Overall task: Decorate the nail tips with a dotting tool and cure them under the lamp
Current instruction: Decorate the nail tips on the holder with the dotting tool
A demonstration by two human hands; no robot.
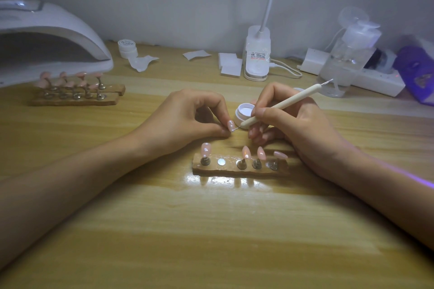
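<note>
Right hand: fingers curled round the dotting tool in a pen grip, with the lower fingers tucked down toward the worktop.
Dotting tool: white shaft slanting up to the right, its fine lower point meeting the nail tip.
Left hand: thumb and forefinger pinch the nail tip, with the other fingers curled under.
Nail tip: pink, held low between the two hands. It seems to carry pale marks, too small to count.
Technique: brace both hands on the worktop. Touch the point down and lift it straight off rather than dragging, with light pressure.
Jar: open, with white contents, just behind the tool's point and handy for reloading.
Holder: a wooden strip nearer the person, with four pink tips standing on it. One bare metal spot, second from the left, is probably the held tip's place.
Risk: wet dots may smear under a sliding finger, so grip by the edges.
Curing lamp: far left, well apart, with more mounted tips in front of it.
</note>
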